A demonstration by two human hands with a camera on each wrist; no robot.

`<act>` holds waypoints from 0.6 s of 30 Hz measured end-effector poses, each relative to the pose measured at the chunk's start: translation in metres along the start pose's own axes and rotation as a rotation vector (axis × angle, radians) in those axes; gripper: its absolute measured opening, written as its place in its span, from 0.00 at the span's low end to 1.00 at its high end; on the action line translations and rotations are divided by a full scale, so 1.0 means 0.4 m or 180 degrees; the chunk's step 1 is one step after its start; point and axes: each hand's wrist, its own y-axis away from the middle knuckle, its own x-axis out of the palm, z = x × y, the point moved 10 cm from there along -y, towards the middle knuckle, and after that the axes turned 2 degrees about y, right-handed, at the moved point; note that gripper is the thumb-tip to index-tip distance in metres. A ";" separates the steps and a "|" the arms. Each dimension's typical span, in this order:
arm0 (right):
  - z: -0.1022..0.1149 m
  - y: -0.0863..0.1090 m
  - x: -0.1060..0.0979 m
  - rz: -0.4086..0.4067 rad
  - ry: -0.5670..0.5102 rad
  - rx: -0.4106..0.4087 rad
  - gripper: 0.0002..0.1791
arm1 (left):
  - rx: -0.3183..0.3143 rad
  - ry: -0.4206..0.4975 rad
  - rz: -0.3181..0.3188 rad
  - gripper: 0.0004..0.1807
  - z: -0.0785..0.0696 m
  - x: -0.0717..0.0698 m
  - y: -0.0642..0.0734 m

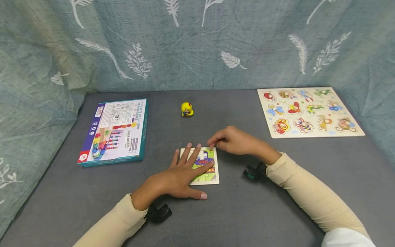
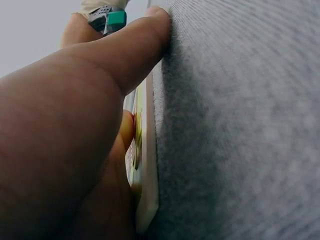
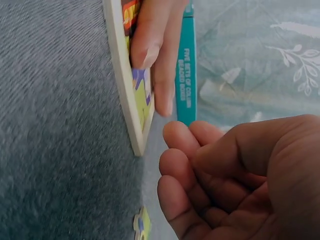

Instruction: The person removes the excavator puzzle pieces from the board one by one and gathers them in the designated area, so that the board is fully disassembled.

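A small jigsaw puzzle in a pale wooden frame lies on the table, with green, purple and orange pieces in it. A pale bare patch shows near its top. My left hand lies across the puzzle with fingers spread and straight, the thumb on the table past the near edge. My right hand hovers at the far right corner, fingers curled and thumb against the index finger; nothing shows between them. In the right wrist view a loose puzzle piece lies on the table beyond that corner, partly cut off by the frame edge.
A boxed bead toy set lies at the left. Behind the puzzle sits a small yellow-haired figurine. To the far right is a wooden board of insect pictures. A patterned curtain hangs along the back.
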 end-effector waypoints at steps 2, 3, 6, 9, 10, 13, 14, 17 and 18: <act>0.004 -0.003 0.005 0.0029 -0.0045 -0.0026 0.13 | 0.0001 -0.0004 -0.0007 0.50 0.000 0.000 0.000; 0.006 -0.005 0.008 0.0047 -0.0075 -0.0032 0.13 | 0.0005 -0.0004 -0.0012 0.50 0.000 0.000 0.001; 0.007 -0.009 0.020 0.0111 -0.0124 -0.0034 0.13 | 0.0016 0.0014 -0.0029 0.49 0.000 -0.001 0.001; 0.009 -0.012 0.031 0.0173 -0.0179 -0.0002 0.14 | 0.0016 0.0010 -0.0014 0.49 0.000 0.000 -0.001; 0.011 -0.013 0.034 0.0193 -0.0188 -0.0002 0.14 | 0.0012 0.0007 -0.0001 0.49 0.000 0.001 -0.001; 0.018 -0.017 0.041 0.0212 -0.0168 -0.0033 0.14 | 0.0006 -0.0003 0.0033 0.49 0.001 0.002 -0.002; 0.019 -0.019 0.042 0.0213 -0.0147 -0.0051 0.14 | 0.0007 0.0002 0.0040 0.49 0.002 0.002 -0.002; 0.022 -0.023 0.047 0.0246 -0.0092 -0.0056 0.13 | 0.0004 0.0010 0.0058 0.49 0.003 0.004 -0.002; 0.023 -0.024 0.049 0.0259 -0.0081 -0.0048 0.13 | -0.0001 0.0007 0.0061 0.49 0.004 0.005 -0.002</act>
